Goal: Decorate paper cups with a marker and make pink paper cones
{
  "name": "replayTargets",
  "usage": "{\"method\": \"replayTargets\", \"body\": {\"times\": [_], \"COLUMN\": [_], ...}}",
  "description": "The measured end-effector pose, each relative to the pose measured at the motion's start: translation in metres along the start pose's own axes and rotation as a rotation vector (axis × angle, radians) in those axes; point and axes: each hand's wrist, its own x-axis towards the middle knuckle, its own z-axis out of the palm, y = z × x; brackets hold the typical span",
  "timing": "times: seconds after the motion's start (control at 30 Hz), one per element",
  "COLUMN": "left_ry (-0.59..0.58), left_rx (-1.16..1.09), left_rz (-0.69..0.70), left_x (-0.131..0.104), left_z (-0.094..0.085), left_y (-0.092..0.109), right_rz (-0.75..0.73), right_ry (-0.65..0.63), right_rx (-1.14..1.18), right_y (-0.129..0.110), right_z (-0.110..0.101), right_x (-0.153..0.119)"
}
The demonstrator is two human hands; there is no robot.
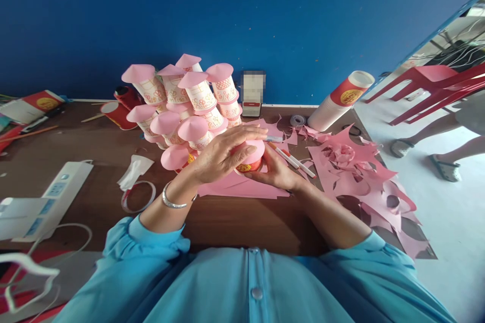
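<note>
Cup: red with gold print, held just above or resting on the pink sheets (238, 186) in front of the body; which, I cannot tell. The cup (248, 167) sits between the two hands.
Pink top: the pink top (256, 150) covers the cup's upper end and looks roughly level.
Left hand: the left hand (222, 154) is spread nearly flat, fingers long and close together over the far side of the top, thumb lying on it.
Right hand: the right hand (276, 170) is curled around the cup's right side and underside, closed on it; some fingertips are hidden.
Pressing: best done lightly and evenly, I judge, since thin paper could crease under one thumb.
Steadying: the right grip should be firm enough to stop turning, yet not dent the wall.
Centring: an even overhang all round is worth checking against the capped cups (193, 128) nearby.
Pens: the pens (287, 156) lie just beside the right hand; keep clear of them.
</note>
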Motion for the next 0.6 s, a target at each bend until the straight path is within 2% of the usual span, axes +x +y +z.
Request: {"method": "replayTargets", "body": {"times": [0.23,0.43,0.6], "left_ry": [-0.032,-0.061,-0.073], "left_rx": [-0.006,0.012,0.088], "left_rz": [-0.005,0.000,0.016], "left_x": [-0.001,-0.004,-0.006], "left_z": [-0.002,0.002,0.002], "left_y": [-0.001,-0.005,-0.010], "right_rz": [-0.019,0.071,0.074], "right_ry": [-0.007,-0.046,-0.020], "right_rx": [0.050,0.098,0.127], "right_y": [0.006,0.014,0.019], "right_z": [0.002,0.004,0.003], "right_x": [-0.001,-0.001,-0.001]}}
